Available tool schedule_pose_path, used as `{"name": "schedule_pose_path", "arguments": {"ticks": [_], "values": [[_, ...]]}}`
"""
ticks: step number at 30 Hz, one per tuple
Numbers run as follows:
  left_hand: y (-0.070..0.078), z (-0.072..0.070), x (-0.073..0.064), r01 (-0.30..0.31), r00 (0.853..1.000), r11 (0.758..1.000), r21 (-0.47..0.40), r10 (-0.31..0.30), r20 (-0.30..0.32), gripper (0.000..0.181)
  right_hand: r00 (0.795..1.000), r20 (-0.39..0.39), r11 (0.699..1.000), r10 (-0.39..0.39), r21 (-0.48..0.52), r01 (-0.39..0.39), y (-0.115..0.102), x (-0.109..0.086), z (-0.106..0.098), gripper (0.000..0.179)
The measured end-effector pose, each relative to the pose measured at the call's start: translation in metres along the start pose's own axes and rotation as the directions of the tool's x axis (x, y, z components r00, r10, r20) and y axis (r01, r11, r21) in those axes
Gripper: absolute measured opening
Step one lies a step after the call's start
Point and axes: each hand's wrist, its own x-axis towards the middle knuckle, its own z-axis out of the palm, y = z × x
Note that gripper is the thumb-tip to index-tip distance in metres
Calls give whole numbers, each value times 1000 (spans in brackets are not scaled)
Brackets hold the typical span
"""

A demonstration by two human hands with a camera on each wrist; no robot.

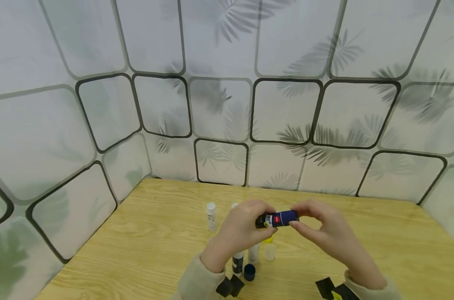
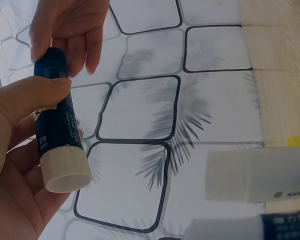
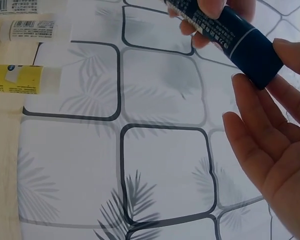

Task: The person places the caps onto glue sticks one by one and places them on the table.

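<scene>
Above the table, a navy glue stick (image 1: 276,219) lies nearly level between both hands. My left hand (image 1: 243,225) grips its labelled body, thumb on the near side and fingers behind. The stick's white base (image 2: 66,169) points out of that hand in the left wrist view. At the other end, my right hand (image 1: 328,229) pinches the navy cap (image 3: 257,59) between thumb and fingertips. The cap sits on the stick. Below the left hand stand a dark-labelled glue stick (image 1: 237,264), a white tube (image 1: 253,253) and a loose navy cap (image 1: 249,272).
A white glue stick (image 1: 211,216) stands farther back on the wooden table (image 1: 155,241). Another white top (image 1: 235,205) shows behind the left hand. A yellow-labelled stick (image 3: 25,79) appears in the right wrist view. Patterned curtain (image 1: 219,162) hangs along the table's back and left edges.
</scene>
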Motion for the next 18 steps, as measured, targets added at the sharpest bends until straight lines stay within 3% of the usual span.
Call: {"name": "schedule_pose_path", "arguments": {"ticks": [8, 14, 18], "values": [[1, 5, 3, 1, 999, 1000, -25, 0, 34, 29, 993, -69, 995, -96, -28, 94, -3, 5, -3, 37], [3, 7, 4, 0, 999, 998, -61, 2, 42, 33, 992, -103, 996, -71, 39, 76, -4, 6, -4, 55], [3, 8, 4, -4, 1000, 996, -85, 6, 19, 31, 993, -102, 991, -59, 115, 71, -4, 7, -4, 58]]}}
